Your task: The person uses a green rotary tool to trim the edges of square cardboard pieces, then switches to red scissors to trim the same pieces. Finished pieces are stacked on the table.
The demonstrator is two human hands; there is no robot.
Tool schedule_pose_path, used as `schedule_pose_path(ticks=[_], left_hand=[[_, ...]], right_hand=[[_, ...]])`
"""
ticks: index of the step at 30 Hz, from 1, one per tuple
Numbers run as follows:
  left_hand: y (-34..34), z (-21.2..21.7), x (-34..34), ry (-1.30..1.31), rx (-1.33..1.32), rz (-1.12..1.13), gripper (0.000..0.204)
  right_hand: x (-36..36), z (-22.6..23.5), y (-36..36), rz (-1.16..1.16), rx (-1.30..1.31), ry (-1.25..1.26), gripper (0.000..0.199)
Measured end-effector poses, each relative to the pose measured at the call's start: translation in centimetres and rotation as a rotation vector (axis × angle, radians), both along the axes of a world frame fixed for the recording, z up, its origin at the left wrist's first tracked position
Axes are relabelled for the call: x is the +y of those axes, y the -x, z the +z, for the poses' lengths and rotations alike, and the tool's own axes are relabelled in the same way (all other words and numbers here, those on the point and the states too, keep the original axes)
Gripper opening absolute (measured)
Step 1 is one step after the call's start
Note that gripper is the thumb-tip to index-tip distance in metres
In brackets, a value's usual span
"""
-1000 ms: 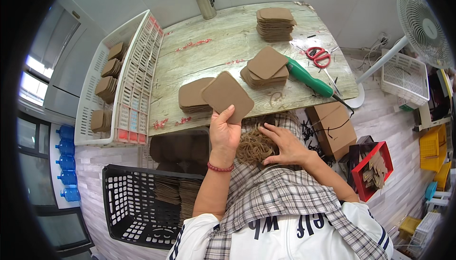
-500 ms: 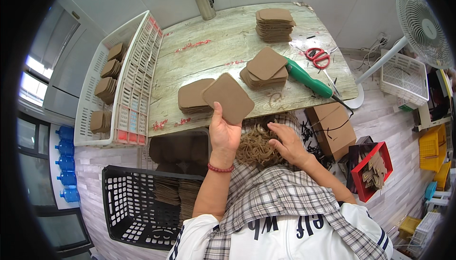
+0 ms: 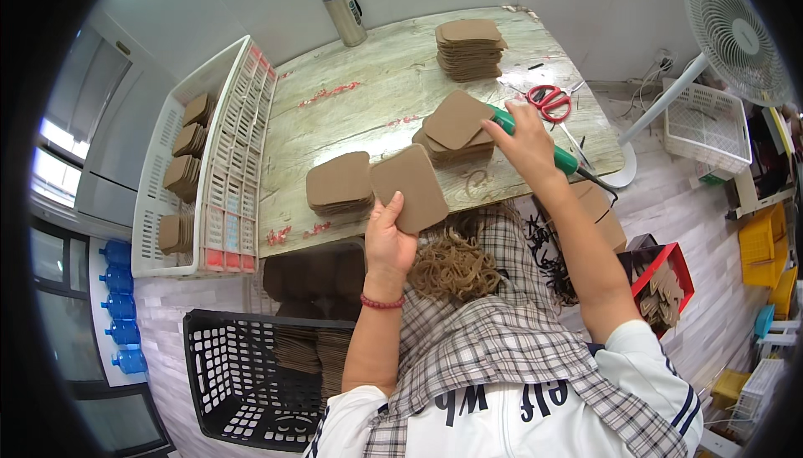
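The left hand (image 3: 389, 245) has its grip closed on a brown cardboard piece (image 3: 410, 188) (held over the tabletop (image 3: 368, 115) edge); the right hand (image 3: 525, 136) grips the green-handled tool (image 3: 565, 159) beside a cardboard stack (image 3: 456, 127).

The right hand (image 3: 525, 136) left the tangle of brown twine (image 3: 454, 264) in the lap, where it had been a second earlier, and reached up over the table (image 3: 368, 115). It came to rest on the green-handled tool (image 3: 535, 142), beside the middle stack of cardboard pieces (image 3: 456, 127).
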State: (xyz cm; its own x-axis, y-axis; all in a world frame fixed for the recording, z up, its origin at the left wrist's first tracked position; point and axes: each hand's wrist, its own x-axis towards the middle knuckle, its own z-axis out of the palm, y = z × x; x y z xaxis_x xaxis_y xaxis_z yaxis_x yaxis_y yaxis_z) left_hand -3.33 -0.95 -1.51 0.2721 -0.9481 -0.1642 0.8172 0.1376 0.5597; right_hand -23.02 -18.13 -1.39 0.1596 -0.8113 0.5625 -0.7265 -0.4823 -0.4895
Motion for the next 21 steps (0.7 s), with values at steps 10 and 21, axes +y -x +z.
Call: schedule_pose_path(ticks=[10, 21], left_hand=[[-0.7, 0.1, 0.0, 0.005, 0.021, -0.153, 0.037], [-0.4, -0.7, -0.1, -0.006, 0.061, -0.156, 0.040]], right_hand=[[-4.0, -0.8, -2.6, -0.004, 0.031, -0.335, 0.057], [-4.9, 2.2, -0.1, 0.330, -0.995, -0.688, 0.012]])
